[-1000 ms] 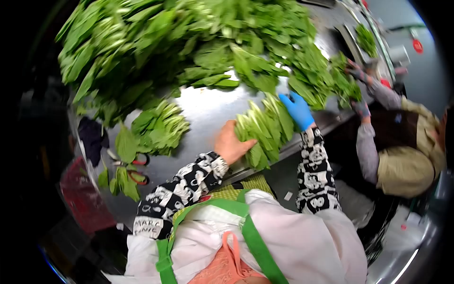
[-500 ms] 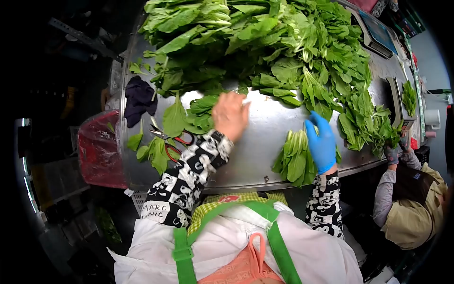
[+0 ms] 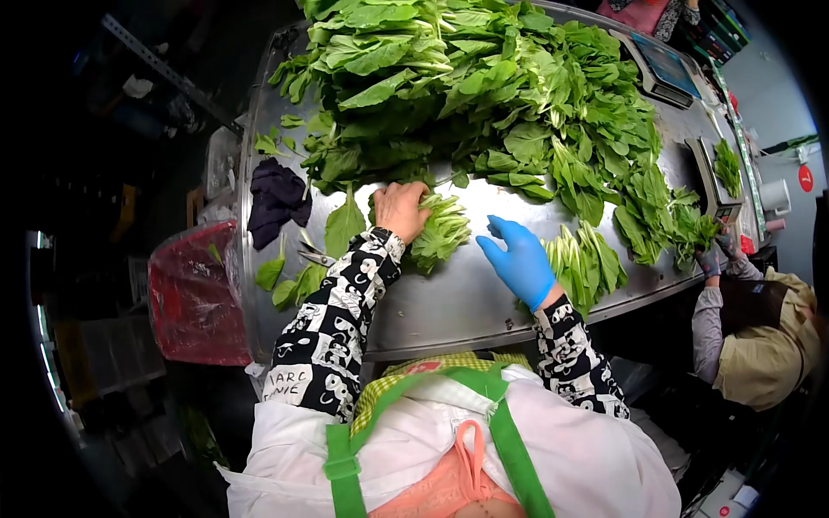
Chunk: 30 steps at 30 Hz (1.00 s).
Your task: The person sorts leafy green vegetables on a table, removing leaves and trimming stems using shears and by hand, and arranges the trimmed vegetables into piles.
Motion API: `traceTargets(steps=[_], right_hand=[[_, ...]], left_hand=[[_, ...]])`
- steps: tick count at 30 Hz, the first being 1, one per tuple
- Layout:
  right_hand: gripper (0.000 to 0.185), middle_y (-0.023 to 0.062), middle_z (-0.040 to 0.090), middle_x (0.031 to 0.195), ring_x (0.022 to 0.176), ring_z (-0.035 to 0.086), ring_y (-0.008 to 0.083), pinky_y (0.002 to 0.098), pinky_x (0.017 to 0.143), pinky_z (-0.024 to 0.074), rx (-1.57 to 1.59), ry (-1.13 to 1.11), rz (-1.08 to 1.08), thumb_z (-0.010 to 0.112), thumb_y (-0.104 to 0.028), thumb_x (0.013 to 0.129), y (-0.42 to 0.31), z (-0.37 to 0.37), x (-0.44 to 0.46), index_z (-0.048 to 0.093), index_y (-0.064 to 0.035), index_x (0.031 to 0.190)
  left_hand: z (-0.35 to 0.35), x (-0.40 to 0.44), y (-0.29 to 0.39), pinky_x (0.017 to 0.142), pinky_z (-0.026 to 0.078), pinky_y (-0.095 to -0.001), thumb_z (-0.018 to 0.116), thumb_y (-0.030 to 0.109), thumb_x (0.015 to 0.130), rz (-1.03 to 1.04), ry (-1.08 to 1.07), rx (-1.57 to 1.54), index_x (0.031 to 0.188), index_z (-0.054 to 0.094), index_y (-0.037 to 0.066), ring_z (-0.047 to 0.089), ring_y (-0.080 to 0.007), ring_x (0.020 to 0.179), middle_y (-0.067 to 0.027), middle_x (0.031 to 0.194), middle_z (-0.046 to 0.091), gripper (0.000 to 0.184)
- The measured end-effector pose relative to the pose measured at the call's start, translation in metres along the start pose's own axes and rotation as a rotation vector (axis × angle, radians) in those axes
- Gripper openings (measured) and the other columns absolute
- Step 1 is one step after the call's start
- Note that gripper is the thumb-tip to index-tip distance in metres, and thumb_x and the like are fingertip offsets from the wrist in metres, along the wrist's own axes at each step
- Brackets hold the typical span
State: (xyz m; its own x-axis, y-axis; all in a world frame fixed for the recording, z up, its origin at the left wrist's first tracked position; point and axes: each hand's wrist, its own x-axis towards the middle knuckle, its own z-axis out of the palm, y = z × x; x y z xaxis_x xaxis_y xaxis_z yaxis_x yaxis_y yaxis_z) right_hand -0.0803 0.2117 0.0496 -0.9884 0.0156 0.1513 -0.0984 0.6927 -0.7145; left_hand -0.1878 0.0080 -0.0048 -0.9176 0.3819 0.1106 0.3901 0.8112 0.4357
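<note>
My bare left hand is closed around the leafy end of a bunch of leafy greens, whose pale stems point toward the right. To the right of that bunch, my blue-gloved right hand hovers with thumb and fingers apart and nothing between them. Another bunch of greens lies on the metal table, just beyond the gloved hand. Scissors rest left of my left forearm, their handles hidden by the sleeve. Loose leaves lie around them.
A large heap of greens covers the table's far side. A dark cloth lies near the left edge, beside a red plastic-lined bin. Scales stand at the right, where a co-worker handles greens.
My left hand has drawn a bunch of greens nearer, its stems now turned right. My right hand has left the other bunch and moved left toward it. The view has shifted slightly.
</note>
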Motion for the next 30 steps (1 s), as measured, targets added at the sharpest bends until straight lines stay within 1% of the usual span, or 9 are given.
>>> traceTargets(steps=[7,9,13,17,18,20,25,27,30], right_hand=[[0.05,0.015,0.065,0.093,0.08,0.064,0.0254,0.0342,0.073,0.0509,0.216,-0.021,0.163,0.069,-0.03,0.078,-0.032,0.019,0.005,0.056,0.001,0.115],[0.055,0.0139,0.065,0.092,0.08,0.064,0.0233,0.0326,0.072,0.051,0.244,0.041,0.13,0.072,-0.031,0.076,-0.044,0.024,0.012,0.054,0.0017,0.118],[0.066,0.0114,0.064,0.09,0.077,0.063,0.0197,0.0299,0.069,0.0514,0.32,0.133,-0.036,0.077,-0.031,0.071,-0.086,0.032,0.032,0.051,0.0033,0.121],[0.052,0.009,0.063,0.082,0.071,0.063,0.0169,0.028,0.064,0.0513,0.282,0.072,-0.024,0.077,-0.029,0.07,-0.12,0.055,0.035,0.06,0.0012,0.109],[0.039,0.0086,0.063,0.08,0.069,0.062,0.0164,0.0281,0.063,0.0516,0.31,0.069,-0.018,0.075,-0.024,0.072,-0.127,0.062,0.033,0.063,-0.0004,0.101],[0.035,0.0088,0.063,0.079,0.068,0.063,0.0166,0.0281,0.063,0.0516,0.328,0.025,-0.011,0.073,-0.021,0.073,-0.134,0.075,0.031,0.063,-0.0008,0.1],[0.022,0.0122,0.066,0.081,0.069,0.065,0.0211,0.0302,0.064,0.0523,0.412,-0.011,-0.082,0.068,-0.014,0.076,-0.147,0.104,0.017,0.064,-0.0017,0.095],[0.017,0.0129,0.066,0.081,0.068,0.065,0.0236,0.0315,0.063,0.0519,0.457,-0.052,-0.071,0.067,-0.013,0.077,-0.155,0.108,0.018,0.065,-0.0027,0.091],[0.013,0.0138,0.064,0.075,0.066,0.064,0.0271,0.0332,0.06,0.0507,0.45,-0.141,-0.098,0.065,-0.014,0.078,-0.163,0.116,0.009,0.067,-0.0036,0.085]], left_hand=[[-0.025,-0.006,-0.002,0.073,0.045,-0.0369,0.07,0.011,0.068,0.091,0.202,-0.124,0.096,0.06,0.008,0.061,-0.0248,0.074,-0.0064,0.082,0.064,0.03],[-0.049,-0.019,0.006,0.073,0.045,-0.0374,0.068,0.008,0.068,0.066,0.309,-0.47,0.093,0.059,0.006,0.06,-0.0248,0.074,-0.0081,0.078,0.063,0.027],[-0.098,-0.057,0.026,0.068,0.05,-0.0299,0.069,0.006,0.07,-0.051,0.282,-0.69,0.097,0.06,0.002,0.063,-0.0184,0.074,-0.0086,0.08,0.064,0.029],[-0.111,-0.094,0.019,0.069,0.05,-0.0284,0.069,0.004,0.069,0.02,0.389,-0.573,0.099,0.061,0.002,0.063,-0.0166,0.075,-0.0075,0.08,0.063,0.031],[-0.113,-0.103,0.016,0.069,0.05,-0.0284,0.069,0.004,0.069,0.012,0.394,-0.566,0.099,0.061,0.002,0.063,-0.0166,0.075,-0.0075,0.08,0.063,0.031],[-0.116,-0.116,0.01,0.068,0.05,-0.0282,0.071,0.005,0.069,-0.134,0.384,-0.613,0.1,0.061,0.003,0.063,-0.0161,0.076,-0.007,0.08,0.063,0.032],[-0.121,-0.144,-0.01,0.065,0.051,-0.0267,0.076,0.008,0.068,-0.167,0.455,-0.669,0.105,0.06,0.002,0.063,-0.0145,0.072,-0.0067,0.087,0.063,0.04],[-0.133,-0.15,-0.019,0.072,0.049,-0.0248,0.075,0.002,0.071,-0.266,0.3,-0.822,0.109,0.059,-0.001,0.06,-0.011,0.079,-0.005,0.088,0.063,0.042],[-0.139,-0.161,-0.035,0.07,0.048,-0.023,0.075,0.002,0.07,-0.302,0.208,-0.911,0.104,0.063,-0.001,0.059,-0.0087,0.075,-0.0042,0.089,0.065,0.036]])
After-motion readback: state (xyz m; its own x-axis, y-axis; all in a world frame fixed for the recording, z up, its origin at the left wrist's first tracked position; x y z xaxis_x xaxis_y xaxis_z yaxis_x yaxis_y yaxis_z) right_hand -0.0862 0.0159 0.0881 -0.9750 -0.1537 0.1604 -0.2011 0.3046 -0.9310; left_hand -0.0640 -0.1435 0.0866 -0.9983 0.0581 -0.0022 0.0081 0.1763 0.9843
